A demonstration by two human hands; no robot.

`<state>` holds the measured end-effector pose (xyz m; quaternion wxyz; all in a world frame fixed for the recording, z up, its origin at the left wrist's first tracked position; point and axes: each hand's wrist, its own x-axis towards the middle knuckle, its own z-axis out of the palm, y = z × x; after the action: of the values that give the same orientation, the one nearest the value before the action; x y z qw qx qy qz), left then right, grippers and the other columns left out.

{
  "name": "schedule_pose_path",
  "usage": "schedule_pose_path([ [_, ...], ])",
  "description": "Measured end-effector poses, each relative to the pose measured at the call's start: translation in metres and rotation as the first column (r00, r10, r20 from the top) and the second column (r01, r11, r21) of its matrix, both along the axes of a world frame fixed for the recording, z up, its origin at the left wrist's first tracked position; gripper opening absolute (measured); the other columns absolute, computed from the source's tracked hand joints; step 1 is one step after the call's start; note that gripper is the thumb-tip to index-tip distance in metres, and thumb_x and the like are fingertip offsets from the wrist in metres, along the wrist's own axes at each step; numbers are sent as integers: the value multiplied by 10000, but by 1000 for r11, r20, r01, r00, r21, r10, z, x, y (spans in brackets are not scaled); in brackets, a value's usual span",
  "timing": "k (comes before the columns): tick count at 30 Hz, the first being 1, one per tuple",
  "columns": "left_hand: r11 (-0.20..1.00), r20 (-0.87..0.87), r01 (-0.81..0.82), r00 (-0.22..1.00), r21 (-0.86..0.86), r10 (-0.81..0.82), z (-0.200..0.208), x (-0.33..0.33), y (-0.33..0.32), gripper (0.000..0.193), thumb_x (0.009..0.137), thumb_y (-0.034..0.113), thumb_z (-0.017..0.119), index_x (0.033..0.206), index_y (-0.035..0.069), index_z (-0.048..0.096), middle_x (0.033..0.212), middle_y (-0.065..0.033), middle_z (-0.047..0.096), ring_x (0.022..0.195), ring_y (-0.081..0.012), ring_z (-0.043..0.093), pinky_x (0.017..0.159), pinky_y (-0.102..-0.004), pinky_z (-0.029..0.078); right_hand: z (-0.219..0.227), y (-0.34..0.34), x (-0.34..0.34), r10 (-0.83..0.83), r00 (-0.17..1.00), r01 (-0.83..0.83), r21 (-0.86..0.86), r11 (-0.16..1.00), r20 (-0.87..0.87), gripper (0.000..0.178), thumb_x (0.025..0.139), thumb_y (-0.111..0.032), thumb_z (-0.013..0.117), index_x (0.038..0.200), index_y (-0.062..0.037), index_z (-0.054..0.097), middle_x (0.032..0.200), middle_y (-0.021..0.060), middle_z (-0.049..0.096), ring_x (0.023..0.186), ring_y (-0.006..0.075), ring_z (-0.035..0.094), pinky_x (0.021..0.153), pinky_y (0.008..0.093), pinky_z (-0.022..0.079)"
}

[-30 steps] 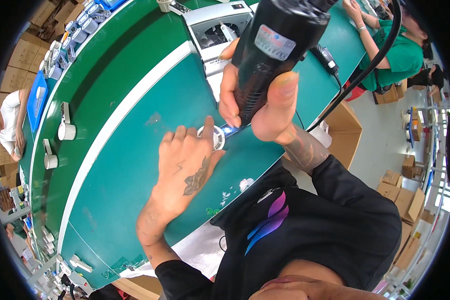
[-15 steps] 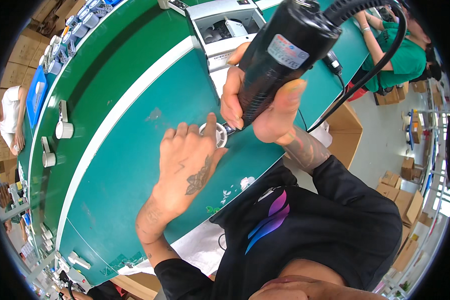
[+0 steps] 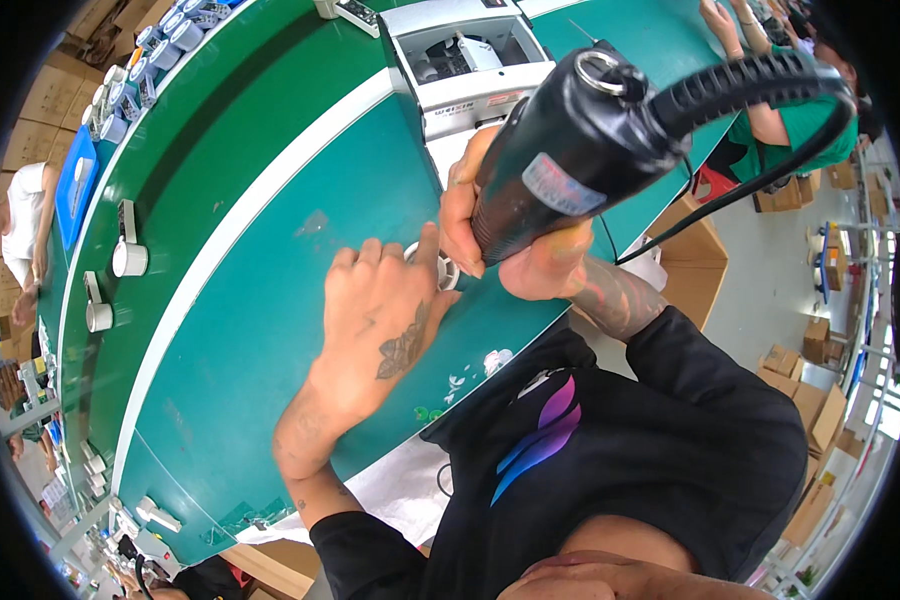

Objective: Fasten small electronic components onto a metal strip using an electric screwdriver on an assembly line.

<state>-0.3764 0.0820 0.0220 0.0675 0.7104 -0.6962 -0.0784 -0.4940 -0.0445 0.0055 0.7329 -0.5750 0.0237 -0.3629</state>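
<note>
My right hand [image 3: 545, 268] is wrapped round a black electric screwdriver [image 3: 560, 130], which leans with its top toward the upper right. Its tip is hidden behind my fingers, close to a small white round plastic part [image 3: 447, 272] with spokes inside. Across the green bench top, my left hand [image 3: 375, 330] reaches over and holds that part between forefinger and thumb. The other left fingers lie bent on the bench, and the hand covers some of the part.
A white screw feeder [image 3: 485, 98] with an open top stands beyond my hands. A thick black cable [image 3: 750, 85] arcs right from the screwdriver. White cup-shaped parts [image 3: 130, 260] sit on the green belt at left, near a blue tray [image 3: 70, 215]. Co-workers are at both sides.
The screwdriver's top has swung toward me and to the right, turning its label. My left hand and the round part have shifted slightly right.
</note>
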Motion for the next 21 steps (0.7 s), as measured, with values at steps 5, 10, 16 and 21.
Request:
schedule_pose_path([
  [5,998,3,39,999,-46,-39,-1,2,-1,384,817,315,756,1112,79,685,772,-96,642,803,-247,624,710,-365,446,-7,-16,-18,255,967,-255,-72,964,-10,471,791,-312,752,1105,-34,537,740,110,614,638,189,571,623,292,475],
  [10,972,-10,77,997,-224,-82,-11,17,17,324,817,309,749,1078,124,696,793,-109,617,839,-275,612,708,-392,455,16,-28,-12,423,905,-423,-165,891,-40,362,832,-330,719,1019,-56,574,785,125,646,661,219,609,629,332,491],
  [16,908,-329,-364,848,207,416,18,118,27,559,844,350,760,1312,82,616,1030,-115,734,975,-236,697,854,-366,522,29,-73,-16,-61,846,-92,258,962,530,859,891,-845,258,1201,-64,433,570,65,461,378,158,453,368,301,414],
  [21,610,-213,-777,576,159,789,-2,256,-22,688,869,545,665,1323,33,602,1005,-152,716,843,-221,727,772,-348,547,11,-85,-17,-50,877,-127,330,935,478,808,937,-792,226,1209,-58,424,574,63,458,376,150,448,375,298,408],
])
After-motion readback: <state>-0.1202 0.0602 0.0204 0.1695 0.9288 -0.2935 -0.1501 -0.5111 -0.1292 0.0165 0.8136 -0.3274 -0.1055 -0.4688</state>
